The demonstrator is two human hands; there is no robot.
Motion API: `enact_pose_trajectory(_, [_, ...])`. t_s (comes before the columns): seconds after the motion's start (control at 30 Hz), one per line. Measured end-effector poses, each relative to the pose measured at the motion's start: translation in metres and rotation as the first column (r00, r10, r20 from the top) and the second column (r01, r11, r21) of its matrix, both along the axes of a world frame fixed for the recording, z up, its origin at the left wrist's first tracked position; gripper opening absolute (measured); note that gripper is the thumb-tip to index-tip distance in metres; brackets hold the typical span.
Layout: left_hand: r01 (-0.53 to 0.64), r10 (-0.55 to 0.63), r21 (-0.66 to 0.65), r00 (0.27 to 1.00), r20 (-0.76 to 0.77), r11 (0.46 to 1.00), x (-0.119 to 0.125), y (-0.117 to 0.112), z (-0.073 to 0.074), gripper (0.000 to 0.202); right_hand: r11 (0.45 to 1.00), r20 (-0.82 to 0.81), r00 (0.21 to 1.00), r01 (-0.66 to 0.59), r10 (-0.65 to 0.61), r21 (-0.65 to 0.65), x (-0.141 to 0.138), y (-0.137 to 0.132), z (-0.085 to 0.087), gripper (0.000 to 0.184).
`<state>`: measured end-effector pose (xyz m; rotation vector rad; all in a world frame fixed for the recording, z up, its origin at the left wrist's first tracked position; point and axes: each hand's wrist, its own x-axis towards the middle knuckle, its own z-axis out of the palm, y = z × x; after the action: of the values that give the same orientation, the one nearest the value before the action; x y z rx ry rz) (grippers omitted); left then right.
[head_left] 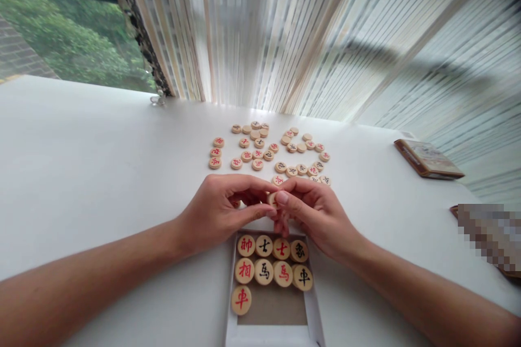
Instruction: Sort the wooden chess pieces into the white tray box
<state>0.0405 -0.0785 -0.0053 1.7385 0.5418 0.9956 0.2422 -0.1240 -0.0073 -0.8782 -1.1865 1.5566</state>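
Left hand (pixel 228 200) and right hand (pixel 317 203) both on one wooden disc (pixel 271 200)

From my head view, the wooden disc sits right at the meeting point of the fingertips, in the middle of my picture. I have it gripped from both sides: the left thumb and forefinger close on its left part, while the right thumb lies against its right part with the right forefinger curled above. Too much of its face is covered for me to read the character. The other right fingers bend below it, near the far edge of the open box (pixel 271 335). The disc itself is held up just beyond that edge, outside the box.

Inside the box I count nine discs (pixel 264 271), faces up: two rows of four at the far end, then a single red-marked one against the left wall in the third row. Red and black characters are mixed, and the brown floor shows to the right of that single disc.

Past my hands, loose discs (pixel 258 155) lie scattered on the white table (pixel 101 173), some with characters showing, some plain side up. One of them peeks out from under the left hand. Off to the right is a small flat case (pixel 429 158), and a striped curtain (pixel 252 27) hangs behind the table.
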Motion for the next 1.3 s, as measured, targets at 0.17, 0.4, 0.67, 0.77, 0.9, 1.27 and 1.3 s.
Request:
enact_pose_trajectory(0.17, [0.017, -0.011, -0.089, 0.998, 0.067, 0.996, 0.0009, 0.0005, -0.0042, 0.026, 1.0, -0.015, 1.0, 0.01, -0.01, 0.009, 0.001, -0.0007, -0.0018, 0.016])
enact_pose_trajectory(0.4, [0.013, -0.01, -0.054, 0.998, 0.058, 0.998, 0.0011, -0.0008, -0.002, 0.029, 0.996, 0.025, 0.997, 0.073, -0.072, -0.046, -0.0014, -0.0001, 0.0002, 0.032])
enact_pose_trajectory(0.67, [-0.037, 0.043, 0.099, 0.997, -0.063, 0.994, -0.0011, -0.0016, -0.0019, 0.028, 0.993, 0.049, 0.995, 0.089, -0.086, -0.071, -0.0021, -0.0016, 0.0008, 0.035])
enact_pose_trajectory(0.77, [-0.026, 0.034, 0.104, 0.997, -0.072, 0.994, -0.001, -0.0022, -0.0019, 0.027, 0.994, 0.063, 0.994, 0.091, -0.088, -0.056, -0.0019, -0.0018, 0.0013, 0.033])
enact_pose_trajectory(0.9, [0.039, -0.036, 0.067, 0.999, -0.039, 0.997, -0.0012, -0.0024, -0.0015, 0.027, 0.997, 0.082, 0.994, 0.076, -0.074, -0.022, -0.002, -0.0021, 0.0029, 0.031])
enact_pose_trajectory(1.27, [0.04, -0.04, 0.035, 0.999, -0.013, 0.999, 0.0009, -0.0027, 0.0016, 0.022, 0.999, 0.106, 0.993, 0.048, -0.049, 0.016, -0.0006, -0.0026, 0.0047, 0.029])
enact_pose_trajectory(1.3, [0.035, -0.034, 0.037, 0.999, -0.013, 0.999, 0.0011, -0.003, 0.0017, 0.022, 0.999, 0.101, 0.994, 0.041, -0.043, 0.02, -0.0003, -0.0026, 0.0044, 0.028])
